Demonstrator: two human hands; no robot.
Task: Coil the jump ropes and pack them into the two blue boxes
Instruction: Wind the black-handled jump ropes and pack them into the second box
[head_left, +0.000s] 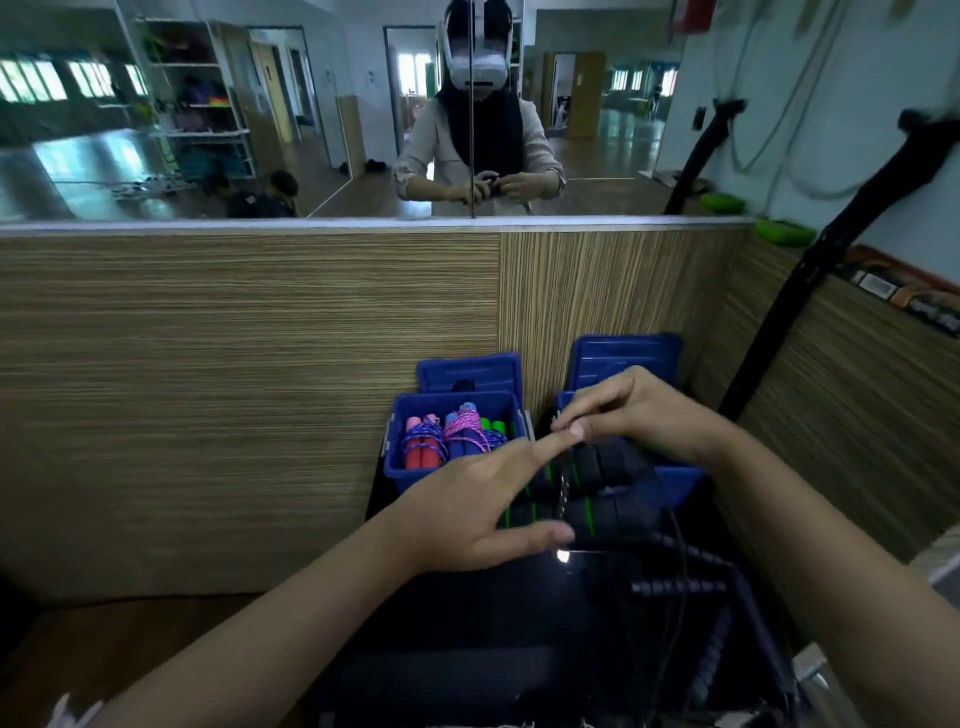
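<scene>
Two blue boxes stand against the wooden wall. The left box (399, 470) holds coiled ropes: one with red handles (421, 454), one with blue handles wound in pink cord (465, 436), and green handles behind. My left hand (467, 504) holds a black jump rope's handles (613, 488), which have green stripes, between its thumb and outstretched index finger. My right hand (639, 415) pinches the thin cord (564, 493) just above those handles. The right box (683, 478) is mostly hidden behind my hands and the handles.
Both box lids (467, 371) lean open against the wooden wall. More black ribbed handles (675, 587) and cords lie on the dark surface (493, 623) at the lower right. Black poles (779, 338) lean at the right. A mirror runs above the wall.
</scene>
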